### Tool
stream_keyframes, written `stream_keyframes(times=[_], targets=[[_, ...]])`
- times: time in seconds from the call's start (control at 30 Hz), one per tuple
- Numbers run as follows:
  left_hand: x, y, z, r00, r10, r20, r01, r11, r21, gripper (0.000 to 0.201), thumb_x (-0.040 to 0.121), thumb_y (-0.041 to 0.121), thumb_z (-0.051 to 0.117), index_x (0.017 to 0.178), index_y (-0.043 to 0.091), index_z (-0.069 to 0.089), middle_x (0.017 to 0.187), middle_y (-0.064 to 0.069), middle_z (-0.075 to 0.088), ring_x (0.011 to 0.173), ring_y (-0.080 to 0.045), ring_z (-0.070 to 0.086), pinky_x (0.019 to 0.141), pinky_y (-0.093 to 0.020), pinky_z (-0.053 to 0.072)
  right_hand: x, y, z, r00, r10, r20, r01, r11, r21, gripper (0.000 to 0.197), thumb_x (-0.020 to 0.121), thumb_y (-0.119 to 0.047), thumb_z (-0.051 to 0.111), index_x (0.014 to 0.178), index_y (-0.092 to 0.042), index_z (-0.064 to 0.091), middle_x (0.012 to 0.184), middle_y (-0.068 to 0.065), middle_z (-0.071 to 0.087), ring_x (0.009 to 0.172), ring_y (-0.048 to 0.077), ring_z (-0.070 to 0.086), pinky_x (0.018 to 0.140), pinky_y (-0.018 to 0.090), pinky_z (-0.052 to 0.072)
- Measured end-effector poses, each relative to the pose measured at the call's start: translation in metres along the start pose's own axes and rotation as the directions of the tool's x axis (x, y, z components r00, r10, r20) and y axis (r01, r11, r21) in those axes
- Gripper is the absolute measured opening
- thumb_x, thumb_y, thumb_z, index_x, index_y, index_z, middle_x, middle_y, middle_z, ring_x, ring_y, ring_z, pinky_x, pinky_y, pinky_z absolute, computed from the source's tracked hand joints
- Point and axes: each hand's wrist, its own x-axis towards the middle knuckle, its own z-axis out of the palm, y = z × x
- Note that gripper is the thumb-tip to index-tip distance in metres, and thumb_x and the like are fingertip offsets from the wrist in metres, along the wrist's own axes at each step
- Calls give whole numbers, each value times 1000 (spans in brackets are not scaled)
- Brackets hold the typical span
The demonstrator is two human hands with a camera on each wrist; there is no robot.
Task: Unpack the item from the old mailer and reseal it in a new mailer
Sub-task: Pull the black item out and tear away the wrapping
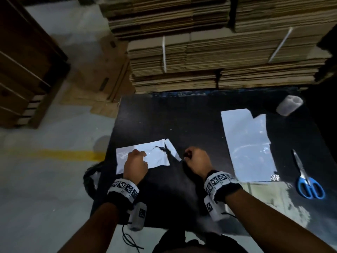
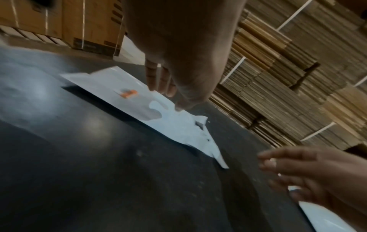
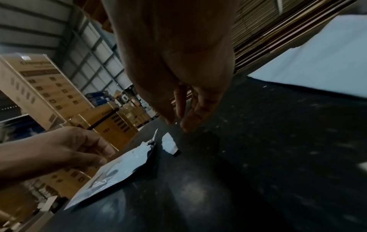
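The torn white plastic old mailer [image 1: 145, 156] lies flat on the black table [image 1: 197, 123] under the left hand [image 1: 135, 161], fingertips [image 2: 171, 92] loosely touching it (holding nothing); just beside, the right hand [image 1: 196, 159] hovers relaxed, empty.

1. The camera on my head looks forward and steeply down at the black worktop [image 1: 200, 121], taking in both my hands and the stacked cardboard [image 1: 218, 57] beyond.
2. My left wrist camera sits low and close, looking along my left hand [image 2: 178, 62] across the worktop toward the cardboard.
3. My right wrist camera, equally close, looks along my right hand [image 3: 174, 62] leftward.
4. All three share the torn white mailer [image 1: 145, 157].
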Motion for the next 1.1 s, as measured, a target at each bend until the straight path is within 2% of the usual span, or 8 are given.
stream_keyframes(times=[0.2,0.33,0.5,0.57,0.7,0.8,0.93,1.1], targets=[[13,-41,8,996,67,55,-68,997,21,42,79,5,58,121,11,61,124,-12,56,119,-31,49,106,-35,33,35,-27,49,997,-47,58,51,995,-83,31,94,-21,52,124,-26,60,124,10,46,96,33,63,92,36,50],[19,-58,13,991,132,16,-129,985,-115,43,77,-4,59,119,5,65,123,-11,61,120,-28,50,107,-26,26,39,-23,67,999,-36,39,43,980,-194,27,91,-15,54,113,-20,67,121,8,51,100,32,59,87,34,50],[26,-77,7,977,210,-47,-213,919,-331,34,78,-11,54,106,1,69,114,-15,66,109,-30,60,101,-36,45,26,-40,52,986,66,-150,-90,984,-157,16,81,-13,56,88,-11,71,96,16,68,86,36,64,72,35,49],[25,-83,4,974,186,-127,-222,880,-420,25,81,-9,53,95,0,71,106,-15,69,98,-28,65,91,-34,51,14,-51,51,971,-36,-235,16,996,-88,10,77,-11,61,84,-11,69,90,13,66,79,33,63,68,33,47],[21,-93,6,997,-48,-67,-7,761,-649,21,83,-7,54,87,8,69,87,-14,70,70,-24,67,73,-36,55,-8,-83,77,971,-233,-55,223,964,-144,10,74,-11,63,84,-13,66,89,9,63,76,29,61,64,30,45],[20,-99,5,992,-126,24,95,596,-798,25,80,-14,54,86,7,66,87,-21,69,71,-25,68,72,-43,56,-7,-105,109,941,-275,199,313,929,-199,18,76,-8,55,90,-12,65,96,13,61,87,34,60,71,33,45],[19,-102,-5,984,-158,83,149,474,-868,22,81,-12,57,84,8,66,84,-24,69,72,-29,68,74,-36,59,-2,-121,134,876,-220,430,347,906,-243,29,73,-16,53,100,-26,56,106,7,58,98,32,59,76,34,49],[24,-107,-18,986,-145,77,130,410,-903,17,79,-16,54,88,-5,63,74,-22,65,56,-16,67,51,-21,49,8,-118,117,959,-128,252,198,940,-278,27,81,-39,58,100,-22,64,103,7,64,94,29,63,74,33,49]])
